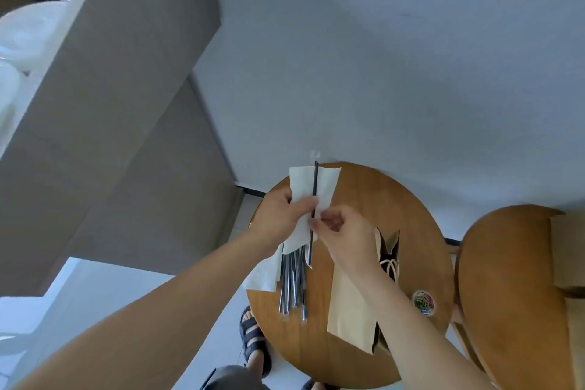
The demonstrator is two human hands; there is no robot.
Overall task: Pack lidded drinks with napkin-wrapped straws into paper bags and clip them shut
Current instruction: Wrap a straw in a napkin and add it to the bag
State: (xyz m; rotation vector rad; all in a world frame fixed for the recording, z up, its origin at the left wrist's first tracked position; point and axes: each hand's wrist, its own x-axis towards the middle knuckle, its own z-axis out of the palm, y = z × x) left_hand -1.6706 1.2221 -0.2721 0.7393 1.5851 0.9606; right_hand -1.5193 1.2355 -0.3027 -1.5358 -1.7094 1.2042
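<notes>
Above a round wooden table (364, 199) I hold a white napkin (300, 182) with a black straw (315, 187) lying upright along its middle. My left hand (280, 215) grips the napkin's left side, its thumb pressing the straw against the paper. My right hand (340, 231) pinches the straw and the napkin's lower edge from the right. Under the hands lies a bundle of several wrapped black straws (292, 285) on another napkin (262, 275). A flat paper bag (351, 304) with a cord handle lies on the table beneath my right forearm.
A small round tub of coloured paper clips (423, 301) sits at the table's right side. A second wooden table (512, 294) with more paper bags (569, 250) stands to the right. Stacked clear plastic lids (28, 32) sit on a shelf at upper left. My sandalled foot (253, 342) is below.
</notes>
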